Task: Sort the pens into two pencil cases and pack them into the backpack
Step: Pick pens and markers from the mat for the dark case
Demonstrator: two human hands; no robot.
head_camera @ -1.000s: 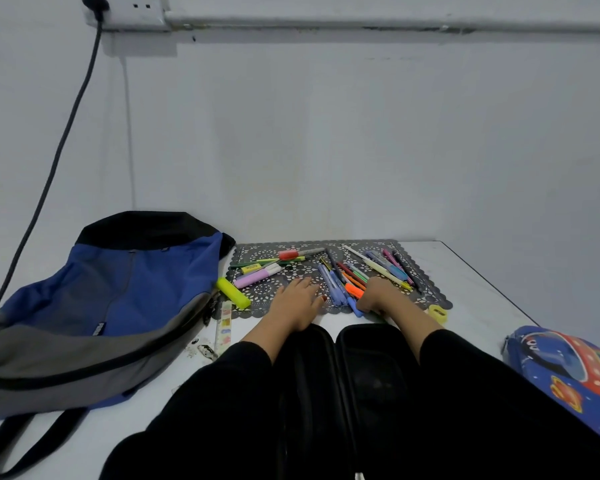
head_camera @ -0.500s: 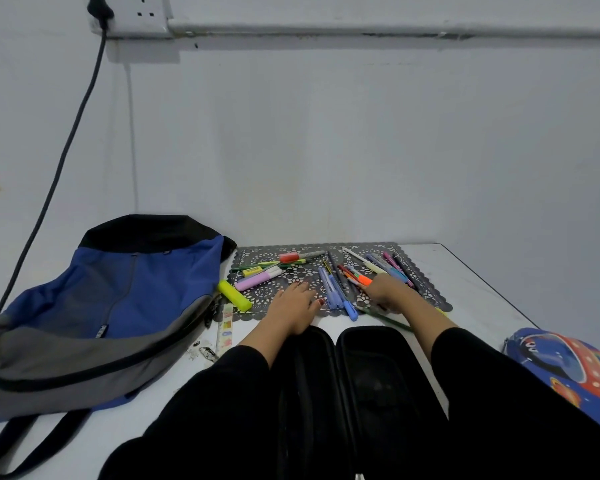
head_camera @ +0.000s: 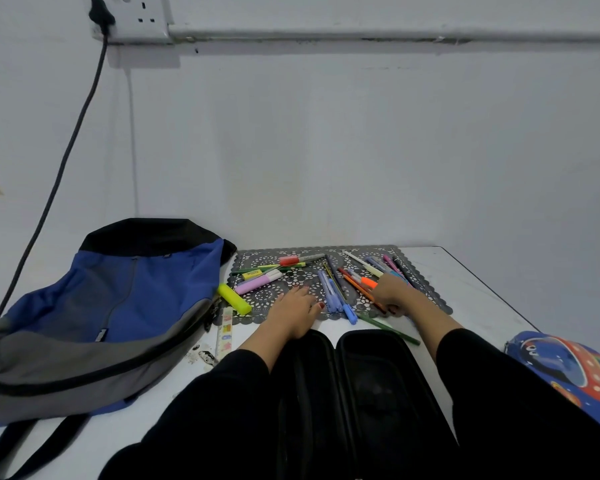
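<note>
Several pens and markers (head_camera: 331, 294) lie scattered on a dark lace mat (head_camera: 260, 299) at the back of the white table. My left hand (head_camera: 295, 306) rests flat on the mat, left of a bunch of blue pens. On the right-hand pile my right hand (head_camera: 392, 294) has its fingers curled down around some pens, beside an orange highlighter (head_camera: 369, 282). A black pencil case (head_camera: 378, 393) lies open between my forearms. At the right edge there is a blue rocket-print pencil case (head_camera: 568, 368). The blue and grey backpack (head_camera: 118, 306) is at the left.
A yellow highlighter (head_camera: 234, 298) and a ruler (head_camera: 225, 336) sit between the mat and the backpack. A green pencil (head_camera: 388, 329) lies off the mat's front edge. The wall stands just behind the mat, and a black cable (head_camera: 66, 150) hangs from a socket.
My right hand has slid rightward across the pens, uncovering the green pencil. The left hand stays put. The view has tilted slightly.
</note>
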